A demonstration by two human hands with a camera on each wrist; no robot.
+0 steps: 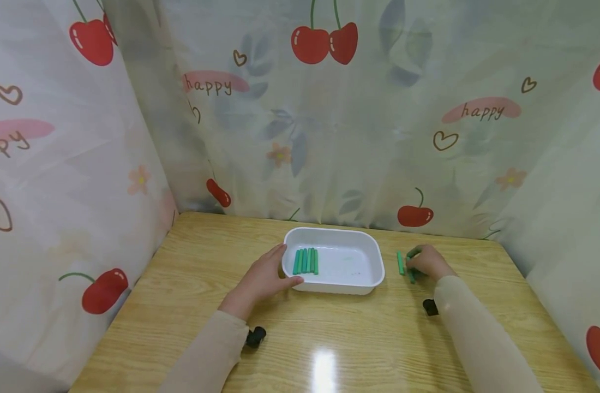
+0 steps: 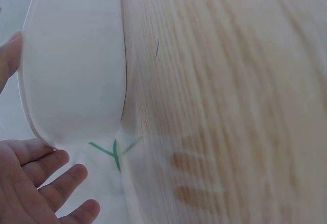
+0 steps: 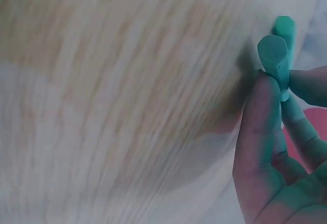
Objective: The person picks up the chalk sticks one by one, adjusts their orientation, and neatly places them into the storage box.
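Note:
A white plastic tray (image 1: 349,277) stands at the back middle of the table, with a row of several green chalk sticks (image 1: 306,261) lying side by side at its left end. My left hand (image 1: 263,277) holds this left end by the rim, thumb at the front and fingers farther back; in the left wrist view, the outer wall (image 2: 76,66) fills the space between thumb and fingers. Right of the tray, my right hand (image 1: 429,263) pinches a green chalk stick (image 3: 274,53) between thumb and fingers. Another green chalk stick (image 1: 400,263) lies on the table just left of that hand.
The wood-grain table (image 1: 300,322) ends at a patterned curtain (image 1: 339,136) behind, with more curtain at both sides. A black wrist-worn piece (image 1: 255,337) shows under the left sleeve, another (image 1: 430,307) by the right one.

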